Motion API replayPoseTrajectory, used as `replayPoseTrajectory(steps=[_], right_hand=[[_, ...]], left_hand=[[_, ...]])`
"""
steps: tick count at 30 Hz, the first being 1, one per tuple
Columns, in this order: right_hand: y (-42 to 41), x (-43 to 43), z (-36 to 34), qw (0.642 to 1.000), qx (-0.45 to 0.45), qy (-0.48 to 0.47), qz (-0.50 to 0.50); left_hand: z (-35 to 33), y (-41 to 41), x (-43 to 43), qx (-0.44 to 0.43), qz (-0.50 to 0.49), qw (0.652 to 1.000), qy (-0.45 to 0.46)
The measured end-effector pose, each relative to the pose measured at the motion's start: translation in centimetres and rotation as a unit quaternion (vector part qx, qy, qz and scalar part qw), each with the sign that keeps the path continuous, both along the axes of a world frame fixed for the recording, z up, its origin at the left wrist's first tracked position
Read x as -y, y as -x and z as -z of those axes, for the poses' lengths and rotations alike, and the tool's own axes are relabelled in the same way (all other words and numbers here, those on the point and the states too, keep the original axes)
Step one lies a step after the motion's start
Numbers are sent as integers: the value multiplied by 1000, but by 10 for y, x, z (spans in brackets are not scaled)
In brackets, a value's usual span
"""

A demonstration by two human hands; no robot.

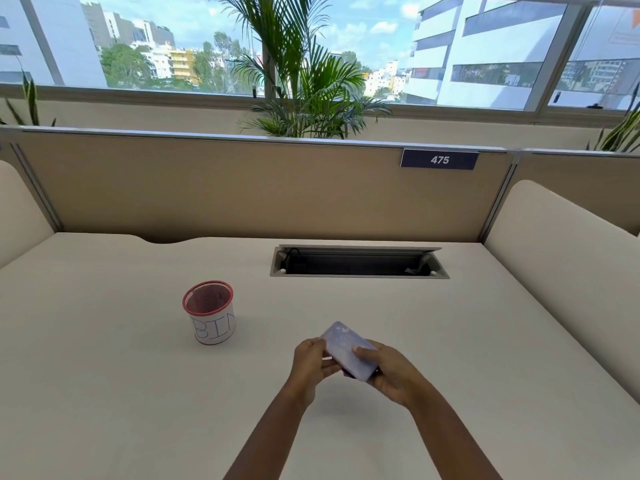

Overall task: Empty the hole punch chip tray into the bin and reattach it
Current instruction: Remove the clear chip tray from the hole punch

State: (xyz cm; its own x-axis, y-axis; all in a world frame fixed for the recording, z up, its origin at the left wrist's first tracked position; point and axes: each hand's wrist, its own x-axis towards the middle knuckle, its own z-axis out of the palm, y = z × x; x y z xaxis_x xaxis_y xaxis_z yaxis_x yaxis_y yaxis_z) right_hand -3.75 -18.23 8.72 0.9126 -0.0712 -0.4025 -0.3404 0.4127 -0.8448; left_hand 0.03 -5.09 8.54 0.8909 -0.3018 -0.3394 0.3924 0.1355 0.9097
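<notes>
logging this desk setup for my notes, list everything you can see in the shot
desk: 1, cream, fills the lower view
hole punch: 1, pale lilac, held over the desk's near middle
bin: 1, red mesh, white paper label, on the desk left of the hole punch
cable hatch: 1, grey, open, in the desk's far side
partition: 1, beige, behind the desk
number plate: 1, navy, reads 475, on the partition
palm plant: 1, green, behind the partition
left hand: 1, grips the hole punch's left end
right hand: 1, grips its right end, thumb on top
</notes>
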Motion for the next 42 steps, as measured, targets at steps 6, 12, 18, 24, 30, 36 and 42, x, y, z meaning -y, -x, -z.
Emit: replayPoseTrajectory(steps=[6, 12, 18, 24, 30, 36, 42], right_hand=[[2, -26, -10, 898, 78, 432, 13], [6, -48, -9, 713, 217, 656, -124], [10, -49, -11, 765, 265, 561, -173], [9, -51, -24, 927, 180, 330, -4], [11, -54, -33, 992, 73, 103, -14], [7, -57, -34, 996, 69, 62, -13], [1, -52, -29, 999, 25, 22, -2]], left_hand=[[-16, -5, 11, -242, -14, 965, 100], [-2, -10, -1, -231, -47, 937, 258], [5, -15, -6, -246, -90, 928, 267], [4, -24, -16, -233, -93, 903, 348], [6, -24, -17, -192, -65, 894, 400], [7, -26, -15, -181, -63, 891, 412], [6, -32, -14, -194, -36, 886, 421]])
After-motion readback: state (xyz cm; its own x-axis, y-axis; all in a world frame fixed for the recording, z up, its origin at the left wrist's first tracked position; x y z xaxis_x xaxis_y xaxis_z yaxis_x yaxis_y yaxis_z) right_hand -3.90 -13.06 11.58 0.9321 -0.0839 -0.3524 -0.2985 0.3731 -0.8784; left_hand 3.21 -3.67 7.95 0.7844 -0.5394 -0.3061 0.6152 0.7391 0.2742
